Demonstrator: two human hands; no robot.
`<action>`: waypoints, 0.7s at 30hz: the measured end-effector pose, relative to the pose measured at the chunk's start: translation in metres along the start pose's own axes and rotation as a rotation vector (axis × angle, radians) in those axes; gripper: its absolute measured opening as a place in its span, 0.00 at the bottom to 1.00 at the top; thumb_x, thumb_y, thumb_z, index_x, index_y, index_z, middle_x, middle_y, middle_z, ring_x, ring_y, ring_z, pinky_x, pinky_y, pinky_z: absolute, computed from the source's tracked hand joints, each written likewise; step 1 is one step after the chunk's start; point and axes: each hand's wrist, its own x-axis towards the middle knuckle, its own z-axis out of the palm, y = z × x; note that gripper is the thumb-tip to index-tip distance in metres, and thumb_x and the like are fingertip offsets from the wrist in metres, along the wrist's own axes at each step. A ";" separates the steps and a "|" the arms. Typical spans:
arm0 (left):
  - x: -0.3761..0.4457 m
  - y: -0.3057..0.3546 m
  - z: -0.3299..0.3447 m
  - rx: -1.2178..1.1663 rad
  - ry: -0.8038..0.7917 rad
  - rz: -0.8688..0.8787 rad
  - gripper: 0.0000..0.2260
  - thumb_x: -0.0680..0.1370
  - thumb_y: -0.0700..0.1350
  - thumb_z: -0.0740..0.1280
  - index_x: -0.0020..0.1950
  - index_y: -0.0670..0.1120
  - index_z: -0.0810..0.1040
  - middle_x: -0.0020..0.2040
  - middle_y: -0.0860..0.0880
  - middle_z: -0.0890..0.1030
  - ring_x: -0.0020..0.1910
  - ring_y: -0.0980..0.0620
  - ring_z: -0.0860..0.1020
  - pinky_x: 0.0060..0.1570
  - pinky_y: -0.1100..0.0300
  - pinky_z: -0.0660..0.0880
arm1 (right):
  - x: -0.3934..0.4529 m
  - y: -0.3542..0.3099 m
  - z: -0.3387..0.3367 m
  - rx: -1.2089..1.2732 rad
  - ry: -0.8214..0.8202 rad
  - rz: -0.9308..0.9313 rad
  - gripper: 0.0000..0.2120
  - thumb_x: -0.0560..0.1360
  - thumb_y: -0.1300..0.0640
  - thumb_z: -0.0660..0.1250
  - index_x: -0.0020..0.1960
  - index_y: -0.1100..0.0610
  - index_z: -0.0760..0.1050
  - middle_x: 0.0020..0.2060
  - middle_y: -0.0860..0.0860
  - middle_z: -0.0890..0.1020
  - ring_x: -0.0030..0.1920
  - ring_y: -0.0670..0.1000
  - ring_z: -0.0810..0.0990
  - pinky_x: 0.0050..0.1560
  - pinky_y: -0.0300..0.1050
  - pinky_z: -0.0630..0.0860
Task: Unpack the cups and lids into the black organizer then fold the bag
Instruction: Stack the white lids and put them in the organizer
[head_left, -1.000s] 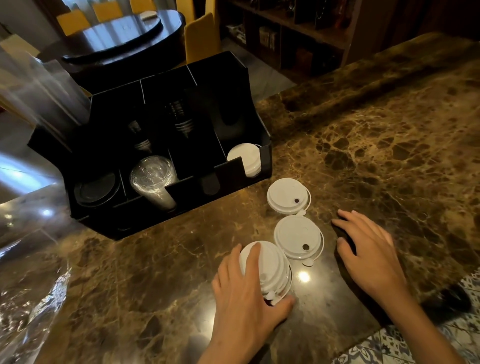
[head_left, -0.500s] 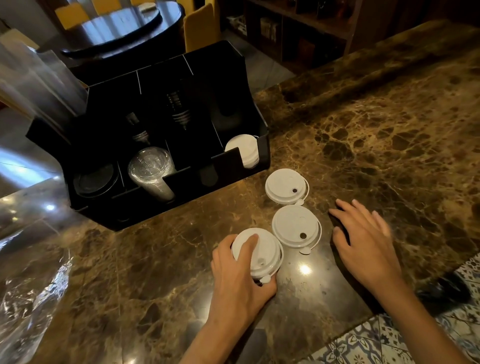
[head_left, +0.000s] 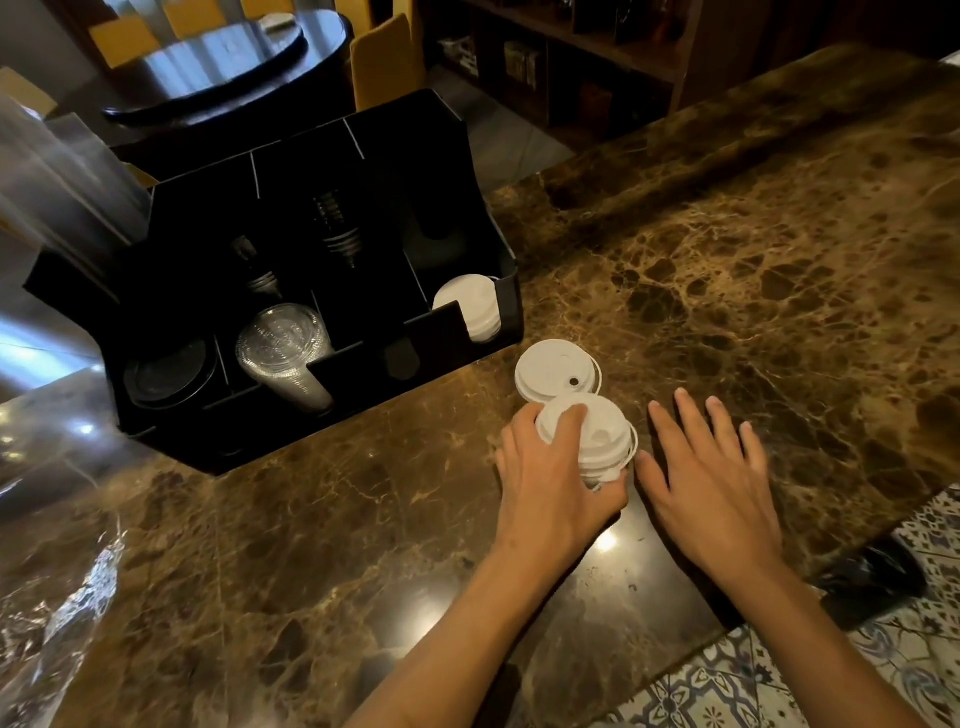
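My left hand (head_left: 550, 483) grips a stack of white lids (head_left: 597, 436) on the marble counter. One more white lid (head_left: 556, 369) lies flat just beyond the stack, close to the black organizer (head_left: 447, 332). My right hand (head_left: 711, 478) rests flat and open on the counter to the right of the stack. The organizer holds white lids (head_left: 470, 306) in its right front slot, clear lids (head_left: 283, 343) in the middle slot and black lids (head_left: 166, 371) in the left slot. A clear plastic bag (head_left: 57, 613) lies at the left edge.
The brown marble counter (head_left: 727, 270) stretches to the right and far side. Its near edge runs diagonally at lower right, above a patterned tile floor (head_left: 779, 675). A dark round table (head_left: 218, 57) and yellow chairs stand beyond the organizer.
My left hand slid the lid stack forward and right, over the nearer loose lid, so only one loose lid shows. My right hand moved closer to the stack.
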 end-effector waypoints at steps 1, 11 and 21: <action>-0.001 -0.002 0.003 0.012 -0.007 0.007 0.33 0.70 0.61 0.72 0.70 0.53 0.66 0.69 0.44 0.69 0.68 0.43 0.67 0.66 0.47 0.67 | 0.000 0.000 0.000 0.001 -0.001 -0.003 0.28 0.81 0.42 0.53 0.77 0.52 0.63 0.78 0.55 0.64 0.78 0.58 0.59 0.75 0.61 0.55; -0.008 -0.017 0.003 -0.020 0.030 0.020 0.36 0.63 0.54 0.75 0.67 0.54 0.65 0.65 0.44 0.70 0.64 0.45 0.68 0.61 0.50 0.69 | -0.001 -0.001 -0.005 0.013 -0.027 -0.008 0.28 0.82 0.42 0.50 0.77 0.53 0.63 0.78 0.55 0.63 0.78 0.59 0.58 0.75 0.62 0.56; -0.031 -0.029 -0.001 0.013 -0.032 0.004 0.34 0.67 0.65 0.69 0.68 0.53 0.66 0.71 0.46 0.69 0.67 0.45 0.68 0.64 0.55 0.64 | 0.001 -0.001 -0.006 0.032 -0.067 0.004 0.28 0.81 0.42 0.52 0.78 0.51 0.62 0.79 0.54 0.62 0.79 0.58 0.57 0.76 0.61 0.54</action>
